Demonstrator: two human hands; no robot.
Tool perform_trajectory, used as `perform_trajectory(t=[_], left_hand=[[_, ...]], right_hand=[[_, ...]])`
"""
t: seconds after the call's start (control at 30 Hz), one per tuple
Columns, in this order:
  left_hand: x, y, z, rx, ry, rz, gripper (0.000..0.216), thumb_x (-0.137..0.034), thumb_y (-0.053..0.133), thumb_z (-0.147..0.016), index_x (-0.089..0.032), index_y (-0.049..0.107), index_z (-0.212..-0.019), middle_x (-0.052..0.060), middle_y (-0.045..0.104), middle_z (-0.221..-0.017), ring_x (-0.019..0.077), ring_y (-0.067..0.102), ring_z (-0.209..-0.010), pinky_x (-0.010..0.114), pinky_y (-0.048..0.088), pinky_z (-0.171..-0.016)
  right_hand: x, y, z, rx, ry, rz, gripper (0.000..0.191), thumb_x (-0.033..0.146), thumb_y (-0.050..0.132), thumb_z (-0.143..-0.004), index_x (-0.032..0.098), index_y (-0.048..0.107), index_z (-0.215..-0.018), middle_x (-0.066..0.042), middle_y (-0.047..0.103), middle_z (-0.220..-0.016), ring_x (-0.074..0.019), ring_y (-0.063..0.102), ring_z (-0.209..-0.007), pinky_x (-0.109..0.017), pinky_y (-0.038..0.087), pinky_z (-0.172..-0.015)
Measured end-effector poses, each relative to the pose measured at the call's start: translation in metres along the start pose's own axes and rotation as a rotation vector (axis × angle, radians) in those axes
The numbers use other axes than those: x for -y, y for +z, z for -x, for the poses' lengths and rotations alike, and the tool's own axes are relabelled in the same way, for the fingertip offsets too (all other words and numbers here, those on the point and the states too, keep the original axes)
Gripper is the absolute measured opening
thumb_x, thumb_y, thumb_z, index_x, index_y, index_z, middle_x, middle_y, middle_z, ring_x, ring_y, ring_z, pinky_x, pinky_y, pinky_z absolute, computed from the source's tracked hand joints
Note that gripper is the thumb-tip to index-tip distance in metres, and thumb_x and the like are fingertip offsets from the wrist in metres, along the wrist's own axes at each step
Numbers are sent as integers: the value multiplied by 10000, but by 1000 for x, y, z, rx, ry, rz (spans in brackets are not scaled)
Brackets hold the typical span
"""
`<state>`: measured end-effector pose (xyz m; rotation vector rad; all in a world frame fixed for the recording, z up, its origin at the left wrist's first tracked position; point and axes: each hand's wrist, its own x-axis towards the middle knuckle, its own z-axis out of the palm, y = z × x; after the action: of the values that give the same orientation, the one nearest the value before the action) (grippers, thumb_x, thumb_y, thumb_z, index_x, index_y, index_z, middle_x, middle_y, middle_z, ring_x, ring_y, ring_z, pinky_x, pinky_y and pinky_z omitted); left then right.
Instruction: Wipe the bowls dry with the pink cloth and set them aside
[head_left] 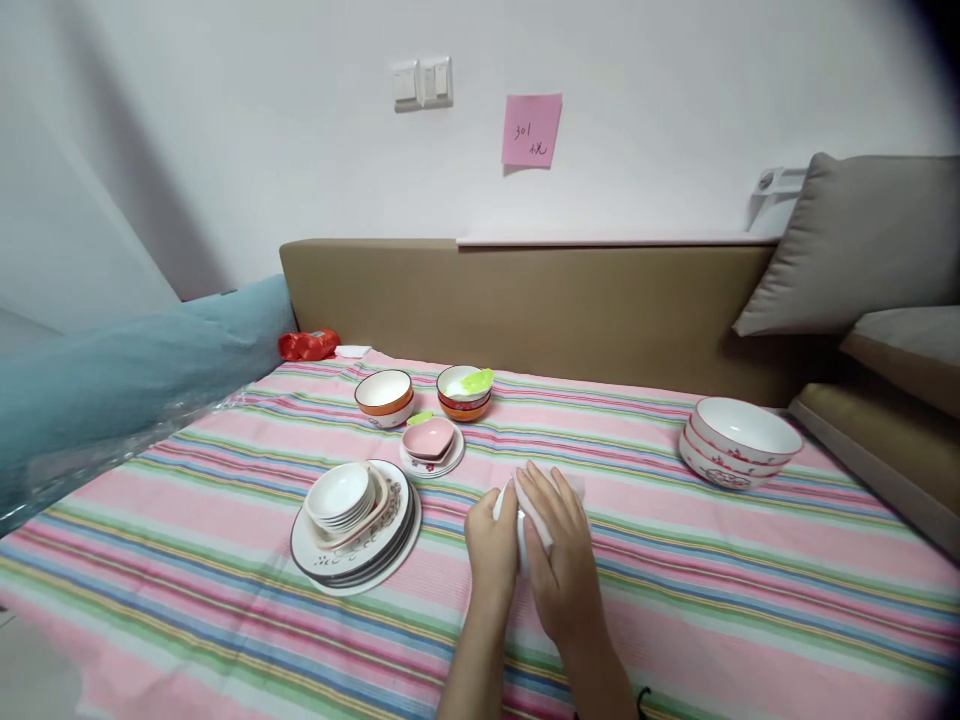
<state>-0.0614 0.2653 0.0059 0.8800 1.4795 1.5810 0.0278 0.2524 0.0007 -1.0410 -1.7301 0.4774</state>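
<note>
My two hands meet over the striped cloth (712,590) in the middle foreground. My left hand (491,550) is curled round a small white dish (519,535) held on edge. Against that dish my right hand (562,560) presses a white cloth (534,510), its fingers lying over the top. Just left of my hands sits a stack of plates (356,555) with several small white saucers (339,495) on it.
A pink heart-shaped dish (429,440) on a saucer, an orange-and-white bowl (384,395) and a bowl stack with a green spoon (465,392) stand further back. A large white bowl with red trim (739,440) is at right. A blue bolster (112,390) lies at left.
</note>
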Motion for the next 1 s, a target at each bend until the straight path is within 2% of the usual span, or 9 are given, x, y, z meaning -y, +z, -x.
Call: perform_trajectory(t=[0.2, 0.4, 0.47, 0.57, 0.63, 0.8, 0.87, 0.93, 1.0], left_hand=[[-5, -3, -1, -59, -111, 344, 392, -501, 696, -700, -160, 524, -611, -38, 479, -552, 99, 413, -520, 217, 333, -493], [-8, -9, -6, -150, -91, 531, 332, -452, 738, -676, -143, 618, -684, -25, 564, -609, 107, 500, -547, 209, 371, -506], [-11, -9, -5, -136, -90, 545, 323, -441, 744, -675, -140, 629, -694, -22, 566, -606, 112, 507, -547, 212, 368, -497], [-17, -10, -3, -107, -58, 542, 312, -437, 726, -707, -139, 635, -714, -25, 553, -598, 106, 487, -534, 210, 356, -486], [-18, -10, -3, -101, -26, 492, 325, -455, 700, -740, -139, 628, -719, -28, 542, -595, 99, 468, -529, 203, 333, -474], [-18, -10, -2, -125, -14, 445, 365, -486, 699, -730, -143, 585, -676, -26, 525, -598, 103, 468, -546, 207, 350, -499], [-19, -9, -1, -143, -35, 491, 355, -471, 717, -705, -149, 573, -665, -35, 502, -582, 99, 448, -528, 210, 345, -499], [-20, -9, 0, -133, -32, 511, 338, -452, 722, -701, -155, 565, -658, -43, 469, -567, 92, 418, -513, 210, 326, -495], [-21, -12, 0, -74, -2, 499, 338, -442, 711, -716, -160, 544, -633, -49, 424, -552, 87, 376, -505, 211, 295, -491]], right_hand=[[-3, -10, -3, -135, 229, -319, 435, 338, 355, -963, 222, 515, -1350, -64, 497, -1432, -224, 420, -1347, -467, 316, -1135], [5, -14, -1, -80, 47, -320, 345, 310, 394, -945, 252, 670, -1145, -58, 627, -1256, -239, 481, -1270, -478, 327, -1113], [3, -11, -3, -142, 127, -341, 349, 334, 405, -940, 240, 646, -1174, -75, 613, -1264, -246, 513, -1225, -474, 369, -1077], [0, -8, -5, -254, 372, -438, 414, 391, 415, -929, 202, 584, -1256, -114, 600, -1261, -255, 580, -1114, -449, 461, -972], [1, -7, -4, -278, 416, -472, 446, 405, 418, -921, 192, 568, -1283, -120, 592, -1247, -256, 584, -1100, -431, 480, -942], [12, -5, -1, -122, 83, -309, 381, 343, 397, -935, 275, 619, -1237, -65, 529, -1310, -249, 434, -1292, -466, 319, -1114], [13, -3, -2, -100, 19, -296, 372, 342, 401, -934, 288, 629, -1223, -53, 532, -1325, -251, 415, -1312, -479, 280, -1138], [11, 0, -5, -156, 104, -364, 388, 366, 400, -931, 274, 614, -1241, -56, 530, -1343, -253, 442, -1294, -472, 318, -1119], [6, 4, -8, -242, 306, -492, 440, 407, 391, -924, 239, 575, -1287, -79, 551, -1329, -258, 508, -1234, -446, 421, -1040]])
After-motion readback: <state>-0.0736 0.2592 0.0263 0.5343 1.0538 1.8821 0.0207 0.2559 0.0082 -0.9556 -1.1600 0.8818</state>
